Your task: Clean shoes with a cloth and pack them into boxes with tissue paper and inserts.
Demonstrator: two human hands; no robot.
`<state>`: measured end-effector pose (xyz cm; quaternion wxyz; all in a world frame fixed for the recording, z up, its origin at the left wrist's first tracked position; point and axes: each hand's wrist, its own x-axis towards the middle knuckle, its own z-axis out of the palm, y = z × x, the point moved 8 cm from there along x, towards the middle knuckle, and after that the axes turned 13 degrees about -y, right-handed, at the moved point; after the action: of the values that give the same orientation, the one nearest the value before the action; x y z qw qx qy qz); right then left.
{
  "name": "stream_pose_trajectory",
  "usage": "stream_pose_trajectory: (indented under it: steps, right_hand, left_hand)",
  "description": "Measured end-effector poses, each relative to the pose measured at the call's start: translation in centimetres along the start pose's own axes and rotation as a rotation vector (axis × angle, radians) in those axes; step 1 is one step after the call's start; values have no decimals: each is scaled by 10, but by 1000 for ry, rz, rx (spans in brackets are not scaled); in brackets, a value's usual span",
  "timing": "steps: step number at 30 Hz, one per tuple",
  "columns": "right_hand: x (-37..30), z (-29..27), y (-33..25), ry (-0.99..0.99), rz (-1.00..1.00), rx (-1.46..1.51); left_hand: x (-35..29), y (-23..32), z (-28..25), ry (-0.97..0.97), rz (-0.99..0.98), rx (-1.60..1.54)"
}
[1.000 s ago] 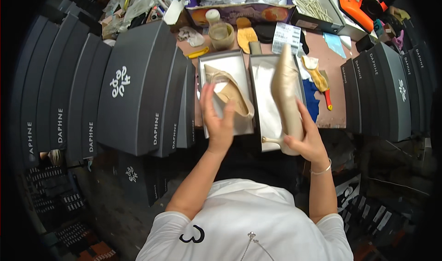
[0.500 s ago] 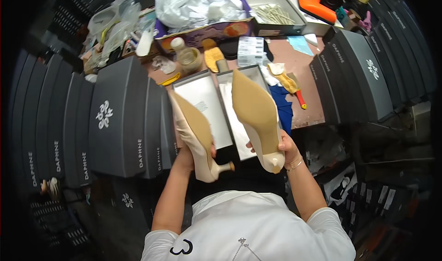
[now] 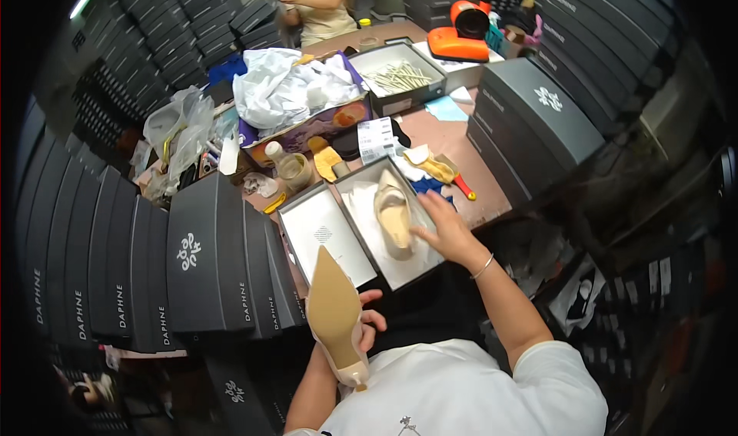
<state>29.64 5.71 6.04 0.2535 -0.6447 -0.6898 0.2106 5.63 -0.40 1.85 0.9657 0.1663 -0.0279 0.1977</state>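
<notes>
A beige pointed high-heeled shoe (image 3: 335,301) is in my left hand (image 3: 370,324), its tan sole turned toward me and its toe pointing away. The fingers wrap round its side near the heel. The matching shoe (image 3: 393,215) lies sole down on white paper in an open shoe box (image 3: 347,195), toe toward the far end. Beside this shoe is my right hand (image 3: 452,232), fingers apart, over the box's right edge; whether the thumb touches the shoe I cannot tell. To the box's left lies its white-lined lid (image 3: 326,228).
Dark shoe boxes stand in rows at the left (image 3: 206,263) and right (image 3: 530,117). Beyond are a bottle (image 3: 290,163), a yellow cloth (image 3: 327,162), a red-handled tool (image 3: 465,188), a carton of crumpled paper (image 3: 296,90), a box of sticks (image 3: 396,77) and another person (image 3: 323,9).
My right hand has set its shoe into the box and let go of it. The left hand has brought its shoe lower and nearer to me. The view has tilted up.
</notes>
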Motion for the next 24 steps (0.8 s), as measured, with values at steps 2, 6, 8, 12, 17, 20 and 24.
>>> stream_pose_trajectory:
  steps: [2, 6, 8, 12, 17, 20, 24]
  right_hand:
    - [-9, -1, 33, 119, 125, -36]
    - [-20, 69, 75, -209, 251, 266]
    - [-22, 77, 61, -181, 174, 257]
    - [23, 9, 79, 89, 231, 309]
    - [136, -10, 118, 145, 147, -294]
    - [170, 19, 172, -103, 288, -520]
    - [166, -5, 205, -66, 401, 242]
  left_hand:
    - [-9, -1, -4, 221, 38, 92]
    - [-37, 18, -31, 494, 447, 298]
    - [-29, 28, -11, 430, 421, 289]
    - [-15, 38, -4, 334, 357, 349]
    - [8, 52, -32, 307, 184, 316]
    - [14, 71, -54, 333, 220, 232]
    - [14, 95, -47, 372, 268, 212]
